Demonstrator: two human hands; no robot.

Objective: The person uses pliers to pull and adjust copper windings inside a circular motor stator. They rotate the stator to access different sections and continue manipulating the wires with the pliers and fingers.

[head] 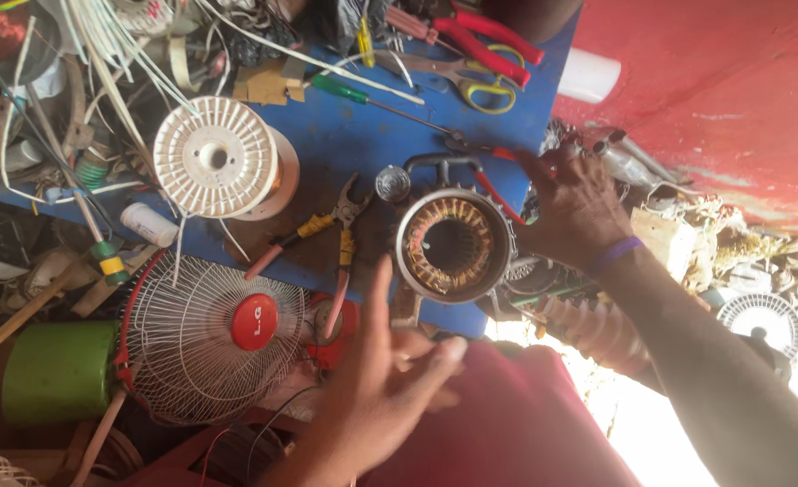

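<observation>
The blue table (354, 135) carries a white fan guard (202, 338) at its near edge and a white wire spool (221, 160) toward the far edge. The motor stator (454, 244) sits at the near right corner. The right hand (572, 206) rests beside it, fingers closed on red-handled pliers (493, 171). The left hand (385, 379) hovers nearby, fingers spread, holding nothing.

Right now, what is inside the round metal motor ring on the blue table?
Inside the motor ring, copper wire coils line the inner wall around an open dark hole. What lies under the ring is covered.
</observation>
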